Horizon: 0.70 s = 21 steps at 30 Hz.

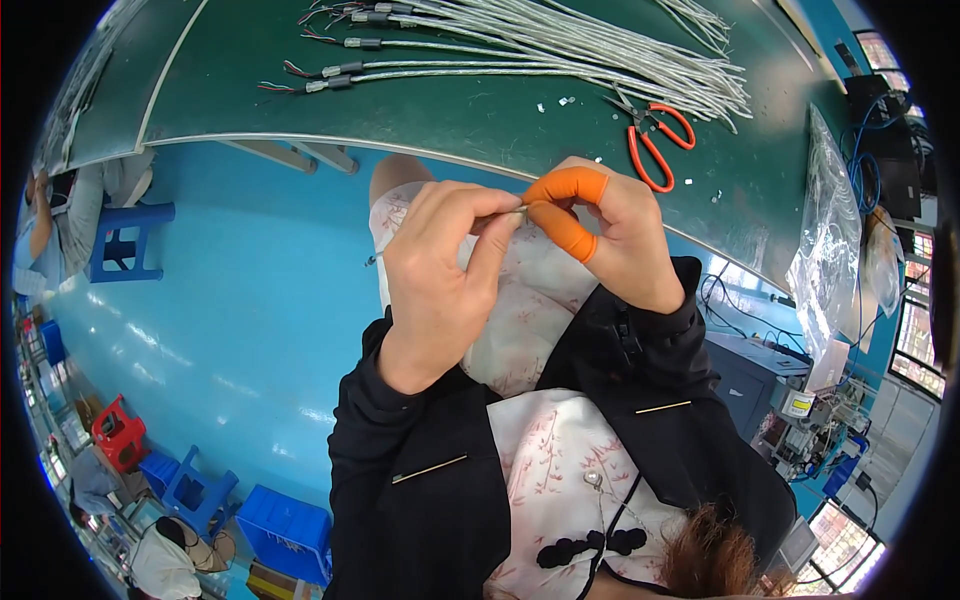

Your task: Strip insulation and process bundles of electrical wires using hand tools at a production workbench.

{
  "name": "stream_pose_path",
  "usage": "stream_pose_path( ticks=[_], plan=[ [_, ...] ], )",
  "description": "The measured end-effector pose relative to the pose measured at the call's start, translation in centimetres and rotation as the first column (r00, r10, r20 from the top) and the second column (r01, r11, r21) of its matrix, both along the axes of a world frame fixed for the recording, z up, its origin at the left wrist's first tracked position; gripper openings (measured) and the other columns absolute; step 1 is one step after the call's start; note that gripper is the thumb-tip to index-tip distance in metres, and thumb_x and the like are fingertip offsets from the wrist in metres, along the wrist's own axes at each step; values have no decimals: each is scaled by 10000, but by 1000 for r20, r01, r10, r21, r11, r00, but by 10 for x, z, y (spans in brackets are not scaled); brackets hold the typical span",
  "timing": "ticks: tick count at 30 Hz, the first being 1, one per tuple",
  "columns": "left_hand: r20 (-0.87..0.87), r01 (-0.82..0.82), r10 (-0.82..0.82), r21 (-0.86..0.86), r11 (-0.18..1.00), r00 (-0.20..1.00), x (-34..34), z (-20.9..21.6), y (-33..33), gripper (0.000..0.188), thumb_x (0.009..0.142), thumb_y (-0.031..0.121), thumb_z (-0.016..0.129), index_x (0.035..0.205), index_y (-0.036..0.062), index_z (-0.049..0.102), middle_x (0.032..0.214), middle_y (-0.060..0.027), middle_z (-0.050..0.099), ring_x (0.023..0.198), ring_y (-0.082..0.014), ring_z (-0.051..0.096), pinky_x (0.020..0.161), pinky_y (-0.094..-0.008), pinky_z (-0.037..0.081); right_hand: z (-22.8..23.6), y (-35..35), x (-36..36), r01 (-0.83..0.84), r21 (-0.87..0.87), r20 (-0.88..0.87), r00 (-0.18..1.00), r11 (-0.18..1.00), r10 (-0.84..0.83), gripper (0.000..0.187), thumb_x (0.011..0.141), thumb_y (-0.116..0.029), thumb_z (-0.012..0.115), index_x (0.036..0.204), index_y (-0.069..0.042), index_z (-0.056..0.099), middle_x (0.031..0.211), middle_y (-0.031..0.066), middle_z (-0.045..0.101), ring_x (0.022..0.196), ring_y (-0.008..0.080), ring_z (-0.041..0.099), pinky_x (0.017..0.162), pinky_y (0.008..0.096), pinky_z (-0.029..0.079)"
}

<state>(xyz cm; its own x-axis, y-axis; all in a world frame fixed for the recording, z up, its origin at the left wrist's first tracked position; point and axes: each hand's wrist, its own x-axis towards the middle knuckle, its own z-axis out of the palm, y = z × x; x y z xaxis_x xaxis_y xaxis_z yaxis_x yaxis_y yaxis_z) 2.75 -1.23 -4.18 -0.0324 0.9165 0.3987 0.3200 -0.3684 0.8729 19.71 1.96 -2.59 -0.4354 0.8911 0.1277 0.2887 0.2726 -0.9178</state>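
Observation:
Above my lap, my left hand point(445, 265) and my right hand point(615, 225) meet fingertip to fingertip. Both are closed in a pinch on a thin, pale cable end point(521, 209), of which only a short bit shows; the fingers hide the rest. Orange finger cots point(572, 185) cover the thumb and forefinger of my right hand. A small grey tip point(372, 260) pokes out beyond the left wrist, and I cannot tell what it belongs to. Across the green table point(450, 105) lie several silver-grey cables point(480, 68) with dark sleeves and bare coloured wires at their left ends.
Orange-handled cutters point(655, 140) lie partly spread on the table, right of the cables, among small white scraps point(567, 100). Clear plastic film point(828, 215) hangs at the table's right end. Blue stools point(130, 240), a blue crate point(285, 530) and other seated people are on the left.

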Motion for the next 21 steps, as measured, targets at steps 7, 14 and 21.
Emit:
stream_pose_path(
  ticks=[7,14,21],
  plan=[
    [218,49,-9,-177,983,976,-4,-4,-2,111,765,-35,657,872,-15,635,795,-91,623,677,-186,594,638,-262,482,-2,0,2,-13,108,62,998,994,7,159,775,64,626,928,22,619,888,69,597,756,141,563,634,244,429],
    [97,32,-26,-71,997,995,-5,-1,0,106,769,-35,653,871,-16,636,781,-90,621,670,-177,589,630,-263,478,-1,0,1,34,-110,-64,997,993,-42,162,777,70,623,932,22,617,882,65,594,756,136,560,647,241,437],
    [131,67,-48,-143,987,990,-4,-1,0,102,772,-35,651,872,-18,631,769,-89,617,655,-173,586,617,-265,476,2,1,0,-58,56,89,995,997,53,148,786,71,614,933,52,606,892,75,587,752,130,559,656,232,442]
  ],
)
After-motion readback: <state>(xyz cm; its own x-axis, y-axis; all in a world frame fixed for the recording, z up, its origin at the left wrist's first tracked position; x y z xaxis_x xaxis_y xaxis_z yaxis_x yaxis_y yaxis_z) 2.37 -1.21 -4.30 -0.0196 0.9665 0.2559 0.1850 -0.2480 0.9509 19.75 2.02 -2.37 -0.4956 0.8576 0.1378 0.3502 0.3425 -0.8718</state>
